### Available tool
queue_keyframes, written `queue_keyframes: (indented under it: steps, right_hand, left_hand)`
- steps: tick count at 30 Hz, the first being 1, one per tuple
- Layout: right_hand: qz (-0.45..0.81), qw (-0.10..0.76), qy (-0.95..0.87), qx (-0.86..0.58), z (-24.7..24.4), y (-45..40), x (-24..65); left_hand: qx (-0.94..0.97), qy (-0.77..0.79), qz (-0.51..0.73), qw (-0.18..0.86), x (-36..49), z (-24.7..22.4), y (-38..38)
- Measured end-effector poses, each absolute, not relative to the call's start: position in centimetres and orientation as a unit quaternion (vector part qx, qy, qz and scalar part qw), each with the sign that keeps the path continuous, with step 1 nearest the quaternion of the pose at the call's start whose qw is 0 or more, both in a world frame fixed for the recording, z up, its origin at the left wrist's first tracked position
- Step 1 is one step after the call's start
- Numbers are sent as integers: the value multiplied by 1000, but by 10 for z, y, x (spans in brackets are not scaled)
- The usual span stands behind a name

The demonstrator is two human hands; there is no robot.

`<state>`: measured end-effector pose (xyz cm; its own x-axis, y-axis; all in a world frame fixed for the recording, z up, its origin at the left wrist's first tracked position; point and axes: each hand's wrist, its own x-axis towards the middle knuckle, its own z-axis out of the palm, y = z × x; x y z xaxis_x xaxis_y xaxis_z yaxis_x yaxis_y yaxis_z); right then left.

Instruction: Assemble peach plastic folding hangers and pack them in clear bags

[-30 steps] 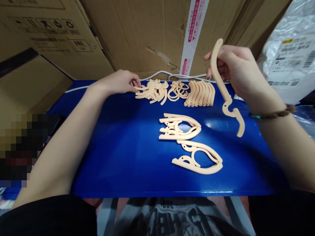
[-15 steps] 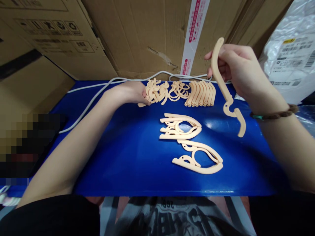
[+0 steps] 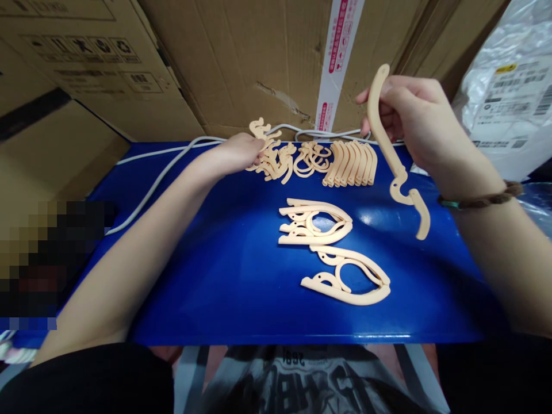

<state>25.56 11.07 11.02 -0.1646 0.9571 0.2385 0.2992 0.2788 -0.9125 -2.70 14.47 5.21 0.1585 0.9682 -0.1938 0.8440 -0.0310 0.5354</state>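
My right hand [image 3: 416, 115] is closed on a beige plastic hanger arm [image 3: 378, 118], raised over the right of the blue table. A small curved piece is joined to the arm's lower end and hangs below my fingers. At the back, my left hand [image 3: 241, 153] pinches a small wavy hanger piece [image 3: 257, 127] at the edge of a pile of like pieces [image 3: 284, 164]; its fingertips are partly hidden. Two folded hangers, an upper one [image 3: 340, 236] and a lower one [image 3: 362, 299], lie flat mid-table, their ends touching or nearly so.
Beside the pile lie several hook rings [image 3: 305, 171] and a row of hanger arms [image 3: 351, 164]. A white cable [image 3: 149, 207] runs along the back and left. Cardboard boxes [image 3: 241, 63] wall the blue table [image 3: 207, 287]; a plastic-wrapped parcel [image 3: 509, 98] stands at right.
My left hand has risen slightly and moved back from the pile's front edge, with a small wavy piece now lifted in its fingers. The right hand has barely moved.
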Motion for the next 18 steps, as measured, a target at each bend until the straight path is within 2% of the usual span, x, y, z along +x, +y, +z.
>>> queue_keyframes:
  steps: [6,12,16,18]
  right_hand:
    - [371,437,-666,-478,109,111,256]
    - [373,437,-665,-477,109,110,255]
    - [377,443,-659,-476,109,110,255]
    - [378,459,-650,-474,109,112,254]
  left_hand:
    - [700,695,69,148,9,44,124]
    - [715,699,3,24,0,64,118]
    - [700,704,-115,37,-32,74,127]
    - [695,705,-129,60,-42,74,130]
